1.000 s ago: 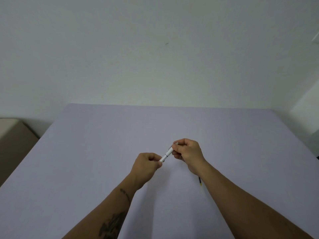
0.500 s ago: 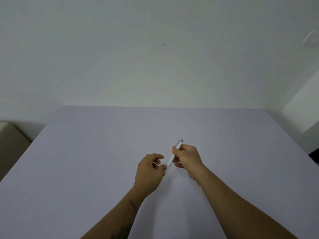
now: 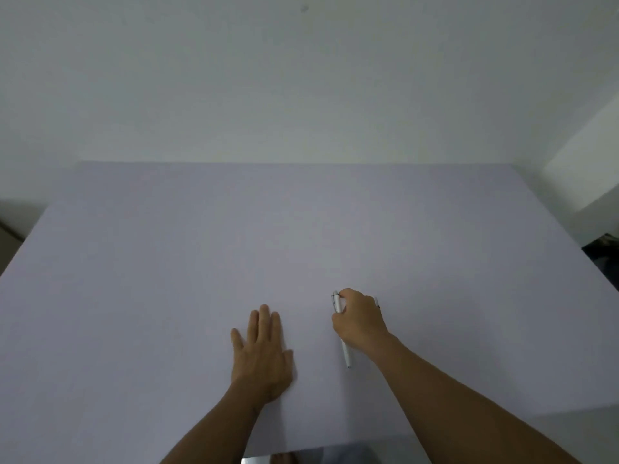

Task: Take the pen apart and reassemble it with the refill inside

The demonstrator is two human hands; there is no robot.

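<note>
A slim white pen [image 3: 345,349] lies low over the pale lilac table [image 3: 201,246], its clip end pointing away from me and its tip toward me. My right hand [image 3: 360,318] is closed around the pen's upper half, covering its middle. A thin dark sliver [image 3: 377,302] shows just past the right hand's knuckles; I cannot tell what it is. My left hand [image 3: 263,353] rests flat on the table to the left of the pen, fingers spread, holding nothing.
The table's near edge [image 3: 301,452] runs just below my forearms. A white wall stands behind the far edge. A dark object [image 3: 603,249] sits beyond the right edge of the table.
My left hand let go of the pen and went flat on the table. My right hand swung the pen down toward the table, tip toward me. The view tilted downward.
</note>
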